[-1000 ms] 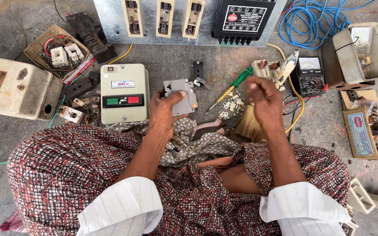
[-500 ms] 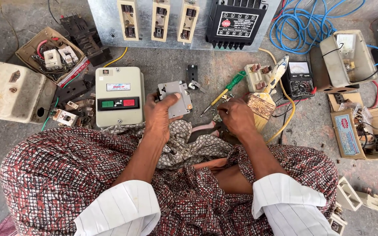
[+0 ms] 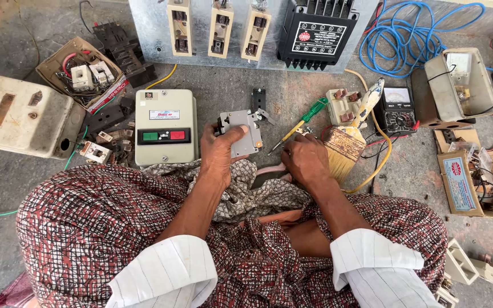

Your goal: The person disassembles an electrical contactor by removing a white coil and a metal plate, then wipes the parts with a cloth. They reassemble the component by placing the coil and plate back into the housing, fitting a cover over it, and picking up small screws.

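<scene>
left hand [image 3: 219,155]: gripping grey switch [image 3: 239,131]
right hand [image 3: 305,161]: closed on screwdriver [image 3: 299,124] (green handle), brush [image 3: 349,142] just beside

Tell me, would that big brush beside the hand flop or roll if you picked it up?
The paintbrush would probably stay put: its head looks wide and flat, so rolling seems unlikely. Its paint-flecked handle looks stiff, while the pale bristles would likely bend easily. It seems light for its size, lying close beside the right hand on the floor.

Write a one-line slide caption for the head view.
Left hand holds a grey switch block; right hand rests by a green-handled screwdriver.
</scene>
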